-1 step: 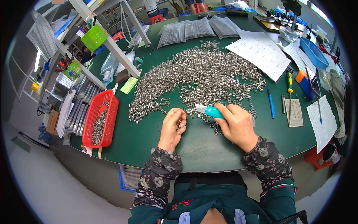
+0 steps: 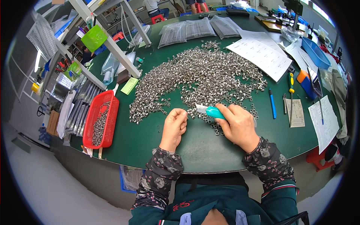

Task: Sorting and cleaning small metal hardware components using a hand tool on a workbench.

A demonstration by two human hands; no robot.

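Left hand point(image 2: 173, 127) now shows rolled over vs. prev. view, fingers curled together, contents n/v, fingertips near blade point(image 2: 201, 108), as R hand point(image 2: 240, 123) clamps teal knife point(image 2: 215, 112) at near edge of metal rings point(image 2: 210, 71): positioning for blade work, we judge.

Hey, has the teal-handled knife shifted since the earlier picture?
No, not visibly: the teal-handled knife, in the right hand, keeps the same place relative to the blue pen.
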